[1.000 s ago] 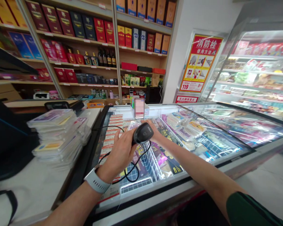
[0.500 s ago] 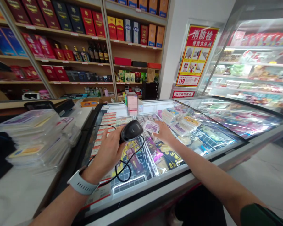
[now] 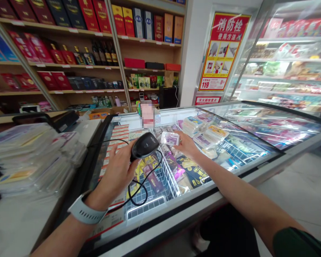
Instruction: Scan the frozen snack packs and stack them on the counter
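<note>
My left hand (image 3: 117, 169) is closed round the handle of a black barcode scanner (image 3: 145, 145), whose head faces right. Its black cable loops down over the glass lid of the freezer (image 3: 147, 213). Just right of the scanner, my right hand (image 3: 186, 144) grips a small clear plastic pack with a white and purple label (image 3: 170, 138). The pack is tilted up, its label turned towards the scanner and me. Beneath both hands, packaged goods and a white wire basket (image 3: 169, 170) show through the glass.
Stacked plastic packs (image 3: 34, 160) stand on the counter at left. Similar packs (image 3: 204, 129) sit on the freezer beyond my right hand. Price labels (image 3: 115, 150) line the freezer's left side. Shelves of boxes and bottles (image 3: 77, 57) rise behind, and a lit display case (image 3: 291, 67) stands at right.
The pack in my right hand has tipped up, so its label shows more fully. Both hands and the scanner have shifted slightly left in view, and the camera has tilted down a little.
</note>
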Demonstrator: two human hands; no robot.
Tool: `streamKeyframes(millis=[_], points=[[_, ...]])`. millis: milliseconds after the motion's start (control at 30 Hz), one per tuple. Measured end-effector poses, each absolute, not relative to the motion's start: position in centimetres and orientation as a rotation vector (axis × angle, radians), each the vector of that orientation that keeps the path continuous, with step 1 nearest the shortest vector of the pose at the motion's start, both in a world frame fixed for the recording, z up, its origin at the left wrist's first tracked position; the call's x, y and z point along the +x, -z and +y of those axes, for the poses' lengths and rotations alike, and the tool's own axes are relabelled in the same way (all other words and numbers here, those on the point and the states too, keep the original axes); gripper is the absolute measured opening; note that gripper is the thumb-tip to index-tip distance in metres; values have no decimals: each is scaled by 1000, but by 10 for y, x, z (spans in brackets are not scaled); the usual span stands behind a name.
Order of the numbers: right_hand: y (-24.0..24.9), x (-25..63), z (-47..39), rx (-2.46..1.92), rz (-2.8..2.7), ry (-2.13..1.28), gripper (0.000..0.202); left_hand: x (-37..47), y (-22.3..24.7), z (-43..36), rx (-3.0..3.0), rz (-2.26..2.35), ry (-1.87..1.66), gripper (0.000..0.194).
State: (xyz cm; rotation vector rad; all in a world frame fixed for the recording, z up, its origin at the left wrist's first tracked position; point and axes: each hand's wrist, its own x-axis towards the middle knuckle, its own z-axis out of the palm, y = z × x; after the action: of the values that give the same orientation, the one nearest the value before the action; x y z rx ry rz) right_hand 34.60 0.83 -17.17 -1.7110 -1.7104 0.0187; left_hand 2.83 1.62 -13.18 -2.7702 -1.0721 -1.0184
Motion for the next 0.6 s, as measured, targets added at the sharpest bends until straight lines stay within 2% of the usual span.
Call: streamKeyframes(millis=[133, 333, 400, 600], points=[[171, 349, 9, -1672, -1626, -214, 66, 28, 131, 16, -2785, -1090, 1015, 50], [164, 350, 7, -1384, -1506, -473, 66, 29, 130, 15, -2796, -1106, 1030, 50], [156, 350, 1, -1380, -1493, -410, 63, 29, 130, 14, -2808, -1110, 1026, 50], [140, 352, -10, -1603, -1507, 87, 56, 29, 130, 14, -2803, -1087, 1027, 51]])
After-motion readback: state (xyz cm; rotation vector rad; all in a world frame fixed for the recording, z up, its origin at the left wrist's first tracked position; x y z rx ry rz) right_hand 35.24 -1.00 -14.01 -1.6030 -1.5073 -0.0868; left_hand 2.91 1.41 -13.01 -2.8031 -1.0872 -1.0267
